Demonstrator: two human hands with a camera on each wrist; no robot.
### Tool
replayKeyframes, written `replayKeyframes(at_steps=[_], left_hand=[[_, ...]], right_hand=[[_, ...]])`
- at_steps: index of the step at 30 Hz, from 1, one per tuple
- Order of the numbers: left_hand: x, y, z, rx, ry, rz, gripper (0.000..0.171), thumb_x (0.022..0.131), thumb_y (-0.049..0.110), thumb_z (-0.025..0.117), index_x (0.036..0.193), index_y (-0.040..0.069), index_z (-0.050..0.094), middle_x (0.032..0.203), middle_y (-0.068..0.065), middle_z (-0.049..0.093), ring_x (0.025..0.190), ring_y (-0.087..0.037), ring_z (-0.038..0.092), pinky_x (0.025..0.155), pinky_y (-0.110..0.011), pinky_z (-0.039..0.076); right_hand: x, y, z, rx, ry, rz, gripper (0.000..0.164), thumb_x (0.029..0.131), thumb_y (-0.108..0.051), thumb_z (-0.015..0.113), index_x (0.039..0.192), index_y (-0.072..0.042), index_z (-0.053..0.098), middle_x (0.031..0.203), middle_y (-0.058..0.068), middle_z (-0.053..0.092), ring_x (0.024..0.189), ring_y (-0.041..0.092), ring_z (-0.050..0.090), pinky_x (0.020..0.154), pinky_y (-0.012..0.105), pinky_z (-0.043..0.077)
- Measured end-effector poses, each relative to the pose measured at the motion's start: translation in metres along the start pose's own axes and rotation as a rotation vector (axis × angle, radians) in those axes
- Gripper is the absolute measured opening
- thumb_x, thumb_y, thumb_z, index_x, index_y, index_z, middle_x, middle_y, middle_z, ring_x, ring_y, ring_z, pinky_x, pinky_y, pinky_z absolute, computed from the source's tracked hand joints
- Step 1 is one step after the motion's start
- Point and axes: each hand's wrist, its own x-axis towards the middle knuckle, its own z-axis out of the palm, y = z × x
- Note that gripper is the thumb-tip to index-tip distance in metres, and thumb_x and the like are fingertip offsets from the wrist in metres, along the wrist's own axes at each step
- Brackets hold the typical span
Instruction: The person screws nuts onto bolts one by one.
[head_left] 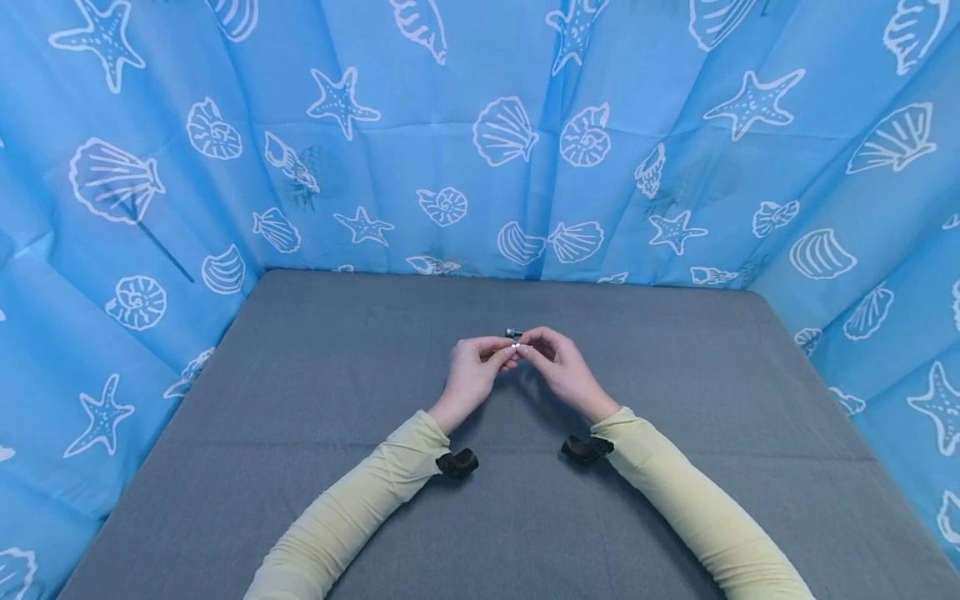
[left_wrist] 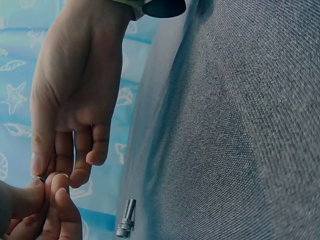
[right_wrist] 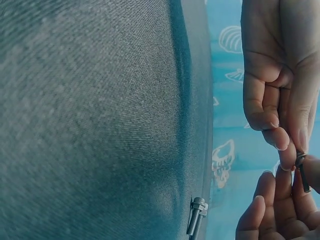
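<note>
Both hands meet over the middle of the grey table. Left hand (head_left: 470,367) and right hand (head_left: 558,367) pinch a small metal bolt (right_wrist: 304,181) between thumbs and fingertips. A rounded, ring-like end of it shows at the right fingertips, and its thin shank runs down by the left thumb. Fingers cover most of the bolt in the left wrist view, so whether a separate nut sits on it I cannot tell. Just beyond the hands, metal bolts (head_left: 513,332) lie close together on the cloth; thick ends and shanks show in the right wrist view.
Grey cloth covers the table (head_left: 315,375). A blue curtain (head_left: 450,108) with white shells and starfish hangs along the back and both sides. Dark wrist cameras (head_left: 457,463) sit at the cuffs of the pale yellow sleeves (head_left: 360,500).
</note>
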Motion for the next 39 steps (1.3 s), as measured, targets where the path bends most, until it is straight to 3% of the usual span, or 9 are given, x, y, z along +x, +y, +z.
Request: replayKeyframes(at_steps=[3, 7, 14, 19, 23, 30, 39], left_hand=[[0.0, 0.0, 0.001, 0.012, 0.009, 0.002, 0.014, 0.091, 0.004, 0.064, 0.101, -0.003, 0.071, 0.083, -0.008, 0.071, 0.071, -0.014, 0.068, 0.067, -0.033, 0.058], [0.0, -0.001, 0.002, 0.012, 0.034, 0.002, 0.015, 0.092, 0.005, 0.064, 0.101, -0.003, 0.071, 0.082, -0.009, 0.071, 0.07, -0.014, 0.068, 0.066, -0.031, 0.058], [0.0, -0.001, 0.002, -0.015, 0.055, 0.021, 0.014, 0.091, 0.005, 0.064, 0.098, -0.004, 0.072, 0.08, -0.011, 0.071, 0.069, -0.017, 0.069, 0.064, -0.027, 0.057], [0.0, -0.002, 0.0, -0.018, 0.042, 0.029, 0.016, 0.092, 0.008, 0.065, 0.1, -0.003, 0.072, 0.082, -0.013, 0.071, 0.072, -0.023, 0.07, 0.066, -0.032, 0.058], [-0.001, -0.002, 0.001, -0.01, 0.046, 0.032, 0.016, 0.092, 0.01, 0.065, 0.099, -0.001, 0.073, 0.082, -0.011, 0.071, 0.072, -0.021, 0.069, 0.065, -0.03, 0.058], [-0.003, -0.003, 0.001, -0.024, 0.052, 0.024, 0.015, 0.091, 0.008, 0.064, 0.099, -0.002, 0.073, 0.081, -0.009, 0.071, 0.071, -0.017, 0.069, 0.066, -0.029, 0.058], [-0.004, -0.001, 0.001, -0.05, 0.041, 0.028, 0.017, 0.091, 0.007, 0.064, 0.101, -0.004, 0.072, 0.086, -0.017, 0.071, 0.077, -0.03, 0.069, 0.07, -0.037, 0.058]], right_hand=[[-0.001, -0.006, 0.0, -0.006, -0.001, 0.011, 0.018, 0.099, -0.007, 0.053, 0.106, 0.008, 0.058, 0.102, 0.019, 0.062, 0.097, 0.027, 0.058, 0.082, 0.033, 0.048], [0.003, 0.007, 0.001, 0.004, 0.003, 0.023, 0.019, 0.098, -0.012, 0.056, 0.106, 0.004, 0.059, 0.104, 0.016, 0.062, 0.096, 0.024, 0.059, 0.082, 0.032, 0.049], [0.006, 0.024, 0.001, -0.033, 0.02, -0.033, 0.017, 0.096, -0.015, 0.061, 0.107, -0.001, 0.061, 0.104, 0.012, 0.063, 0.097, 0.023, 0.059, 0.082, 0.035, 0.05], [0.004, 0.017, 0.001, -0.05, 0.008, -0.021, 0.019, 0.098, -0.018, 0.058, 0.106, -0.001, 0.061, 0.103, 0.013, 0.063, 0.094, 0.025, 0.059, 0.079, 0.034, 0.049], [0.004, 0.019, 0.003, -0.063, 0.013, -0.021, 0.022, 0.099, -0.023, 0.055, 0.105, -0.003, 0.061, 0.103, 0.011, 0.064, 0.094, 0.024, 0.059, 0.079, 0.034, 0.048], [0.003, 0.019, 0.003, -0.05, 0.042, -0.071, 0.013, 0.096, -0.013, 0.06, 0.106, -0.005, 0.06, 0.103, 0.009, 0.063, 0.096, 0.021, 0.06, 0.081, 0.036, 0.05], [0.003, 0.016, 0.001, -0.097, 0.049, -0.041, 0.015, 0.096, -0.016, 0.061, 0.104, -0.004, 0.063, 0.101, 0.009, 0.064, 0.091, 0.022, 0.06, 0.078, 0.037, 0.05]])
